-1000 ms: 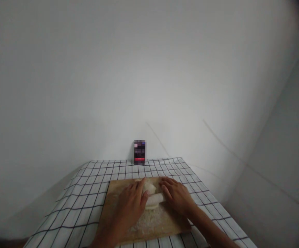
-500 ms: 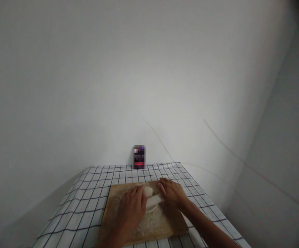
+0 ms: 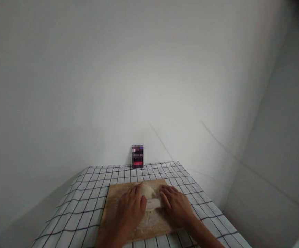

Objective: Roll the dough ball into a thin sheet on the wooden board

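I see my left hand (image 3: pixel 131 210) and right hand (image 3: pixel 176 206) lying flat, fingers spread, pressing both sides of the pale white dough lump (image 3: pixel 150 197) on the floured wooden board (image 3: pixel 112 199), mid-tabletop on the checked cloth (image 3: pixel 84 203).

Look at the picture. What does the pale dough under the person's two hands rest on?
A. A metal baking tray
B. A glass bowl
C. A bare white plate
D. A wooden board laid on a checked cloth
D: the dough lies on a floured wooden board, which sits on a checked cloth, with the left hand and right hand pressed against it from either side.
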The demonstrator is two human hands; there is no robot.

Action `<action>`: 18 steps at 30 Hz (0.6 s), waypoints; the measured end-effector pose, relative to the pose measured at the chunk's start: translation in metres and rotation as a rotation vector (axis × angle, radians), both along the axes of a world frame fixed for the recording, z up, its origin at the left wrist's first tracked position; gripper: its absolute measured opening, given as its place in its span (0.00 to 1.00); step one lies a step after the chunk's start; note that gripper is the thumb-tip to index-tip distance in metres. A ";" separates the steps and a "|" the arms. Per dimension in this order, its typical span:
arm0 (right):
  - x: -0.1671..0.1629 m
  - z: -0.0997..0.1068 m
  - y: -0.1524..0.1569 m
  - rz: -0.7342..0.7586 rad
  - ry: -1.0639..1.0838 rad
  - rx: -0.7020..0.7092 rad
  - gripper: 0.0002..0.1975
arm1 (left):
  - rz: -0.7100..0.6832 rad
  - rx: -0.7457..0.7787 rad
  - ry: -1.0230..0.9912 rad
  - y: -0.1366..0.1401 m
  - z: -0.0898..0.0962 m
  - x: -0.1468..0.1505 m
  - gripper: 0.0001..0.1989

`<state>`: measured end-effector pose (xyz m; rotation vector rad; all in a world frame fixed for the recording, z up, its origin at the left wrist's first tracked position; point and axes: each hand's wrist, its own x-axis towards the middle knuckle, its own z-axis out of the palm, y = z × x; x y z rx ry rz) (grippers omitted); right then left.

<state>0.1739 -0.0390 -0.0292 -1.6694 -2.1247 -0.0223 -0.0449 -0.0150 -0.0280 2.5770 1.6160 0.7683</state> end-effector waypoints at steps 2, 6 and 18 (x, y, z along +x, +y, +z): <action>0.002 -0.007 -0.017 0.030 0.027 0.043 0.19 | 0.001 -0.073 -0.020 -0.001 0.005 0.000 0.26; -0.002 -0.011 -0.035 0.044 0.071 0.099 0.12 | -0.081 -0.278 -0.222 0.014 0.015 -0.005 0.28; 0.003 -0.025 -0.036 0.239 0.177 0.045 0.23 | -0.237 -0.538 -0.359 0.053 0.034 -0.028 0.24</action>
